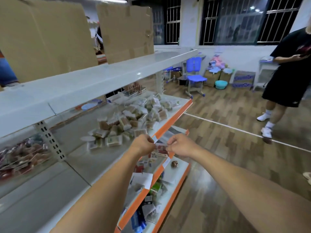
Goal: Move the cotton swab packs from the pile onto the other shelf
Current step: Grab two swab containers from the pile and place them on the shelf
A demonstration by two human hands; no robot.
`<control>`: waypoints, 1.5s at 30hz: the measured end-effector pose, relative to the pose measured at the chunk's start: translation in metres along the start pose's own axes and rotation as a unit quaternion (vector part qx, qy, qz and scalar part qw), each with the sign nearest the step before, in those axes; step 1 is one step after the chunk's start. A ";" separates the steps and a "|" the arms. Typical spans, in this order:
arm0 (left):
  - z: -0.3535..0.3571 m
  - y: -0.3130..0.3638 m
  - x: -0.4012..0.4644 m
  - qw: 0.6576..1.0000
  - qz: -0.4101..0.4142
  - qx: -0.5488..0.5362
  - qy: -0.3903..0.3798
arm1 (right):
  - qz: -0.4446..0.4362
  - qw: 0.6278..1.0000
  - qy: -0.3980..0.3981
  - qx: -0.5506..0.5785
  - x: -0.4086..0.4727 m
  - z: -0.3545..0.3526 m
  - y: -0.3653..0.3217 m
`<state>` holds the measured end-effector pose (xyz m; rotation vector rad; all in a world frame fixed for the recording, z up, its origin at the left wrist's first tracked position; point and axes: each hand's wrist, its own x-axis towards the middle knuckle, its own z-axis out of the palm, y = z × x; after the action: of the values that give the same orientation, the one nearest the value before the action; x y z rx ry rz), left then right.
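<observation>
The shelf (80, 158) held a pile (134, 116) of swab packs. My left hand (143, 145) and right hand (180, 146) together pinched one small pack (160, 145).

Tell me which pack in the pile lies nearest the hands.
The brown-topped pack at the pile's front edge, by the shelf's orange rim. It lies just beyond the left hand; the other packs sit farther back or to the left.

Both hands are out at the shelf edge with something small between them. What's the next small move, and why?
Probably let go of the small strip that both the left hand and right hand pinch, then reach to the pile of cotton swab packs, since neither hand holds a pack.
</observation>
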<state>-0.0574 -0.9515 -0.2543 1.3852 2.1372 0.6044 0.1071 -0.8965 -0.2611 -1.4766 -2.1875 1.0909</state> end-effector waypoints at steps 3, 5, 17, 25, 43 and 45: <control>-0.005 0.006 0.046 1.000 -0.005 0.006 -0.005 | 0.004 1.000 0.010 -0.004 0.045 -0.015 0.002; -0.012 0.010 0.074 1.000 -0.007 0.015 0.001 | 0.003 1.000 0.005 0.003 0.074 -0.023 0.001; -0.030 -0.016 0.175 0.993 -0.090 -0.003 0.073 | -0.064 0.990 -0.124 -0.034 0.221 -0.023 -0.013; -0.036 -0.027 0.207 0.964 -0.191 -0.073 0.172 | -0.124 0.964 -0.214 -0.096 0.290 -0.012 -0.029; -0.034 -0.045 0.212 0.883 -0.286 -0.136 0.346 | -0.245 0.939 -0.194 -0.145 0.343 0.059 -0.046; -0.034 -0.047 0.217 0.881 -0.283 -0.137 0.352 | -0.254 0.938 -0.185 -0.143 0.343 0.066 -0.047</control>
<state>-0.1866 -0.7724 -0.2963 0.3381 2.6872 1.2283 -0.1133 -0.6309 -0.3303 -0.7387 -2.8670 0.9486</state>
